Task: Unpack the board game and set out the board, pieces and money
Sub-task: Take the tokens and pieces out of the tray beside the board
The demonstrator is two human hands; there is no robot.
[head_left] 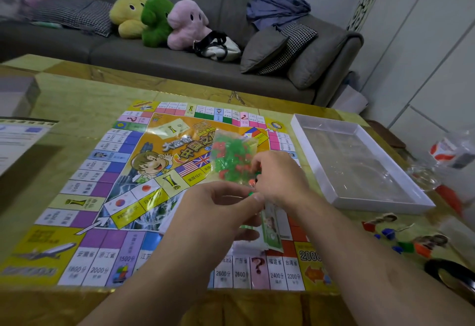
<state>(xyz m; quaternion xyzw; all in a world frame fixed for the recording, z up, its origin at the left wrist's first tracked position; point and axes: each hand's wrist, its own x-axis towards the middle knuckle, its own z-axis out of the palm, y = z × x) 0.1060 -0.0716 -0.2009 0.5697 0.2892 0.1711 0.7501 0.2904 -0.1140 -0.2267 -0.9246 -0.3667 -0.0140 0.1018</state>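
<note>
Both hands meet on a clear plastic bag of small green and red pieces, held up above the middle of the game board. The right hand pinches the bag's lower edge with curled fingers, and the left hand closes thumb and forefinger on the same edge just beside it; the bag's mouth is blurred, so whether it is sealed or torn I cannot tell. Green and red pieces fill most of the bag, packed close together.

Beneath the hands, a thin stack of printed paper, perhaps the money or cards, lies on the board's near right part. The board itself lies flat and unfolded on the yellow-green table.

To the right of the board sits the white box tray with a clear plastic insert inside it, whose moulded compartments hold nothing I can make out. Nearer, at the table's right edge, loose player tokens in red, blue, green and orange lie scattered. A crumpled clear wrapper lies beyond the tray. Behind the table, three plush toys sit on a grey sofa.
</note>
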